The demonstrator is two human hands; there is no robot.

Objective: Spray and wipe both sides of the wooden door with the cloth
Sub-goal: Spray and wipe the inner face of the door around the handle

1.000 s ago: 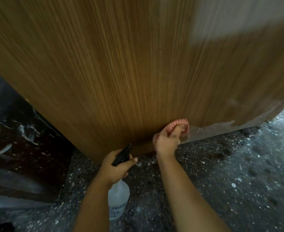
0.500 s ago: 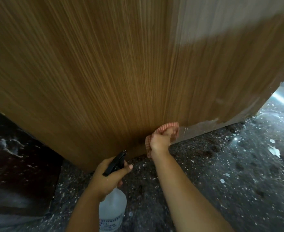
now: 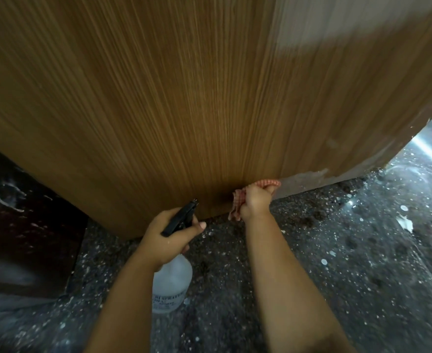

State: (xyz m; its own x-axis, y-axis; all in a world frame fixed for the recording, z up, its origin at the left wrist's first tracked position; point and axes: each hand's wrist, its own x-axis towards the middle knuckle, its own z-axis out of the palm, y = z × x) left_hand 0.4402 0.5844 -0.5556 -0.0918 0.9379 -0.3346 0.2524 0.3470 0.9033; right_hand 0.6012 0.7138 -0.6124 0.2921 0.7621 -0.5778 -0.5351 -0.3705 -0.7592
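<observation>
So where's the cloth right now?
In the head view, the cloth is held in the right hand against the door, near its bottom edge, right of the spray bottle.

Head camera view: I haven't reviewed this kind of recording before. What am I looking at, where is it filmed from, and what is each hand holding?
No machine here: a person wears a wide-angle camera on the head, looking down along both bare arms. The big brown surface is the wooden door, seen close up near its bottom edge. The left hand grips a spray bottle with a black trigger head. The right hand holds a red checked cloth against the door's lower edge, fingers curled round it. Below is a dark speckled floor.
</observation>
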